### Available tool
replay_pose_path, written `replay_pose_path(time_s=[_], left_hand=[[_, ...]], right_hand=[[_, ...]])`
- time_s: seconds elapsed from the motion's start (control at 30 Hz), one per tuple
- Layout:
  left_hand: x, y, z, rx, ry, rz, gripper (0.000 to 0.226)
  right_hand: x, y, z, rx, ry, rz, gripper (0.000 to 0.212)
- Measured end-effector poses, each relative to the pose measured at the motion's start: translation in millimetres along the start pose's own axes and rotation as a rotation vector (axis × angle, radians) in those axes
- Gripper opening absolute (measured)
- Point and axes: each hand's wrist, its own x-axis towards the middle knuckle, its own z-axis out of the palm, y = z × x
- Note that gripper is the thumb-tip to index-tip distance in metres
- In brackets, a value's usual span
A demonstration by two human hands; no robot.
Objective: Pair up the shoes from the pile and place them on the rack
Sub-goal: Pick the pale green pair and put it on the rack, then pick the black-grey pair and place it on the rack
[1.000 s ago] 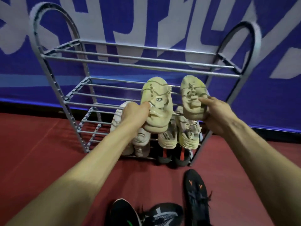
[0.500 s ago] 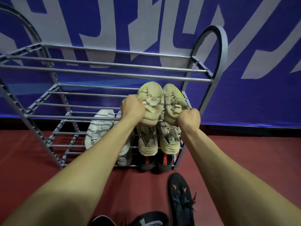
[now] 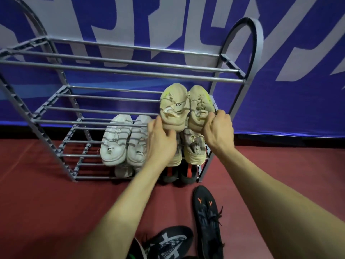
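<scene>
Fingers [image 3: 169, 135] of our left hand [image 3: 160, 144] curl against the heel of the left beige shoe [image 3: 174, 107], thumb up along its left side; whether they grip it or only touch it we cannot tell. Our right hand [image 3: 218, 131] is closed over the heel of the right beige shoe [image 3: 200, 107], its fingers folded onto the shoe's right side. Nearest to us, on the red floor [image 3: 56, 212], lies a black shoe with orange marks [image 3: 208, 219], toe pointing toward the rack, and to its left a black shoe with white stripes [image 3: 168, 242] at the lower edge of the view, partly cut off. Farther off stands the grey metal rack [image 3: 130, 68]. On its lowest level, at the right, we see two dark shoes with red tabs [image 3: 179, 174]. On the shelf above sit a white pair [image 3: 125, 141] toward the middle and, right of it, a beige pair [image 3: 194, 148] partly hidden by our hands. The two beige shoes under our hands lie side by side, touching, toes pointing away from us, on the bars of the next shelf up, at its right end. The top shelf carries no shoes. Behind the rack hangs a blue banner with large pale lettering [image 3: 186, 25].
</scene>
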Motion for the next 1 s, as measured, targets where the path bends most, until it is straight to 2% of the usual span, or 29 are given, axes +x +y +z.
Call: replay_pose_path(time_s=[0.07, 0.17, 0.23, 0.4, 0.47, 0.53, 0.63, 0.77, 0.87, 1.0], left_hand=[[-21, -11, 7, -0.012, 0.018, -0.013, 0.057], [-42, -35, 14, -0.013, -0.05, -0.076, 0.047], [-55, -52, 16, 0.041, -0.152, -0.085, 0.036], [-86, -91, 11, 0.209, -0.379, -0.109, 0.028], [-95, -108, 6, 0.247, -0.435, -0.152, 0.024], [-99, -127, 0, 0.243, -0.474, -0.209, 0.022], [-101, -140, -7, 0.205, -0.508, -0.249, 0.022], [-105, -140, -9, 0.228, -0.527, -0.22, 0.024], [-111, -142, -6, 0.289, -0.574, -0.185, 0.024], [-116, -142, -6, 0.316, -0.622, -0.171, 0.024]], right_hand=[[-5, 2, 3, -0.024, 0.059, -0.015, 0.038], [-20, 7, 6, -0.051, 0.114, -0.093, 0.036], [-36, 13, 9, -0.069, 0.078, -0.157, 0.032], [-79, 42, 20, -0.176, -0.102, -0.235, 0.02], [-94, 59, 26, -0.344, -0.237, -0.305, 0.019], [-109, 75, 33, -0.469, -0.448, -0.356, 0.019], [-137, 99, 45, -0.591, -0.753, -0.352, 0.019], [-180, 116, 58, -0.701, -1.109, -0.296, 0.03], [-209, 116, 67, -0.735, -1.297, -0.28, 0.029], [-243, 115, 80, -0.758, -1.428, -0.31, 0.031]])
